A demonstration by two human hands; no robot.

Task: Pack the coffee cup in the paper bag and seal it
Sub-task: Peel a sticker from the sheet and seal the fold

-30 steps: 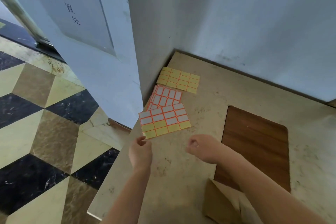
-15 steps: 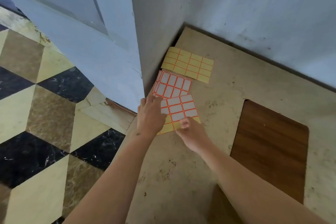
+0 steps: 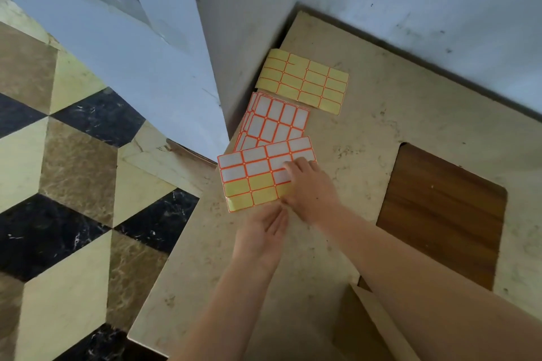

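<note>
Three sheets of orange-bordered labels lie near the wall corner. My right hand [image 3: 311, 190] rests on the nearest sheet [image 3: 252, 176], whose upper rows hold white labels and lower rows are bare yellow backing; its fingertips press a white label near the sheet's right side. My left hand [image 3: 264, 234] lies flat just below that sheet's lower edge, fingers together, holding nothing. A corner of the brown paper bag [image 3: 366, 328] shows at the bottom, partly behind my right forearm. No coffee cup is in view.
A second label sheet [image 3: 275, 123] and an all-yellow sheet [image 3: 305, 82] lie farther back against the wall. The beige stone counter [image 3: 366, 132] has a wooden inset panel [image 3: 440, 214] at right. Its left edge drops to a patterned tile floor [image 3: 73, 184].
The view has moved closer. My left hand pulled back off the nearest sheet to below its lower edge. My right hand moved up onto the sheet's white labels.
</note>
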